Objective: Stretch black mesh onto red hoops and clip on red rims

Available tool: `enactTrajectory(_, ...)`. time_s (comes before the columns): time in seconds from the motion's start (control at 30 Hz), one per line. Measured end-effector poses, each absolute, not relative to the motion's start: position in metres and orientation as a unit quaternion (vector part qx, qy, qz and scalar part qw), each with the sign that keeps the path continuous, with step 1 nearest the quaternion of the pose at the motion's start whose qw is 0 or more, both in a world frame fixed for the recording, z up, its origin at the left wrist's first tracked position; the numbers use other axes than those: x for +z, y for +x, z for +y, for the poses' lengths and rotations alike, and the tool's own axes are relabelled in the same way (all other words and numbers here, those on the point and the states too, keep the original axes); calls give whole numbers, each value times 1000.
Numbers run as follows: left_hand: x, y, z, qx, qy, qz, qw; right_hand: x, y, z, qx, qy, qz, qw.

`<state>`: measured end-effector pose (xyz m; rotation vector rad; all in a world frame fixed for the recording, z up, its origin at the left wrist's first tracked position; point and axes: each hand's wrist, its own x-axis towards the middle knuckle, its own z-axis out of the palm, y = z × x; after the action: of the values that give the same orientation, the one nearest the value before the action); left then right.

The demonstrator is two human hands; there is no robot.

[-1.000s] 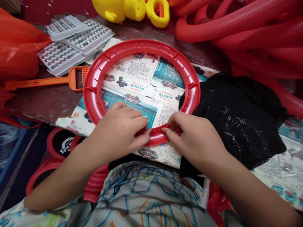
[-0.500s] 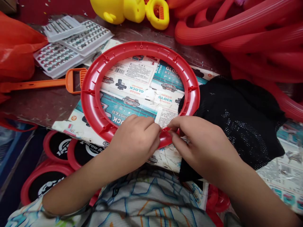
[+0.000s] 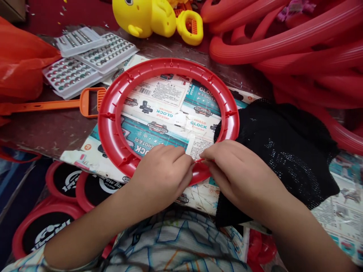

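Left hand [image 3: 163,173] and right hand [image 3: 238,175] pinch the red ring's [image 3: 112,124] near edge; black mesh [image 3: 283,151] apparently overlaps it.

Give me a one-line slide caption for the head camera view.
Both hands, left hand and right hand, pinch the near rim of a red ring beside black mesh.

Bare forearms, blue-lined patterned shirt [image 3: 181,241]

Red ring [image 3: 113,128] glossy smooth plastic, ribbed. Black mesh [image 3: 283,151] matt cloth netting. Printed sheets [image 3: 170,109] paper, creased, slight sheen. Desk [image 3: 51,128] worn, rough. Yellow duck [image 3: 144,17] shiny plastic. Blister trays [image 3: 85,56] clear plastic.
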<state>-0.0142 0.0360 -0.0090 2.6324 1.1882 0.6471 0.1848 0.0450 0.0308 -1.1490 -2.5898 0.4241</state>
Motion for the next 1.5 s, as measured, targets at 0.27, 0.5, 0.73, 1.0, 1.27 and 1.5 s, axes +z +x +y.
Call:
enactTrajectory(0.27, -10, -12, 36, 219, 879, 412, 99, 35, 179, 49, 194, -516, -827, 109)
enactTrajectory(0.5, -12, -13, 34, 226, 868, 420, 137, 37, 180, 50, 264, -539, -791, 114)
enactTrajectory(0.73, -11, -10, 34, 220, 865, 433, 130, 35, 177, 48, 231, -556, -790, 115)
enactTrajectory(1.0, -8, -9, 35, 219, 869, 428, 120, 36, 174, 44, 284, -609, -732, 107)
enactTrajectory(1.27, -10, -11, 34, 218, 851, 445, 173, 35, 172, 47, 312, -619, -715, 92)
enactTrajectory(1.5, -4, -11, 35, 191, 807, 484, 280, 37, 171, 47, 306, -634, -707, 67)
